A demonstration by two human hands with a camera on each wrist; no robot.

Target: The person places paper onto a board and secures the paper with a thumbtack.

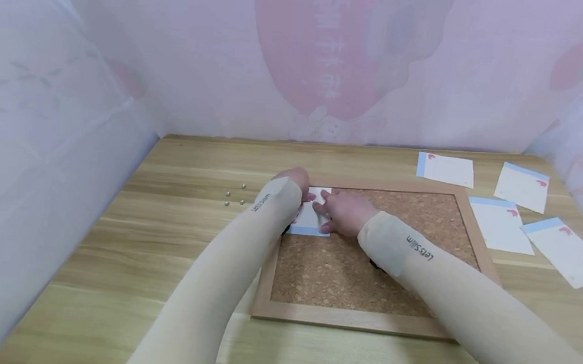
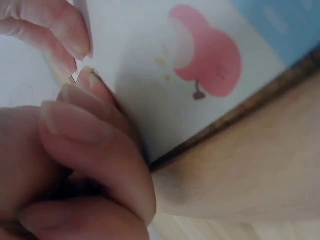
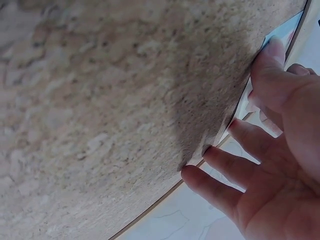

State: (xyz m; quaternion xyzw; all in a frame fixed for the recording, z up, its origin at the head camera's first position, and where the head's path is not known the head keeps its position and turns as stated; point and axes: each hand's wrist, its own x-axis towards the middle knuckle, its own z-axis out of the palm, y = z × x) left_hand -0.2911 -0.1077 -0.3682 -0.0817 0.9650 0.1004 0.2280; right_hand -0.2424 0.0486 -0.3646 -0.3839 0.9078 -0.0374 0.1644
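A white card (image 1: pixel 308 222) with a blue band and a pink bird print (image 2: pixel 212 55) lies at the upper left corner of a wood-framed cork board (image 1: pixel 350 283). My left hand (image 1: pixel 294 177) is at that corner, its fingers curled and its fingertips together against the card. They pinch what looks like a small pin, mostly hidden by the fingertips. My right hand (image 1: pixel 348 212) rests on the card from the right, thumb and fingers spread and fairly straight. In the right wrist view, the right thumb (image 3: pixel 272 55) presses near the blue band.
Several small pearl-like pins (image 1: pixel 228 194) lie on the wooden table (image 1: pixel 173 241) left of the board. More cards (image 1: pixel 447 170) with blue bands are scattered right of the board, one (image 1: pixel 502 228) beside its frame. Printed sheeting (image 1: pixel 202 66) encloses the back and sides.
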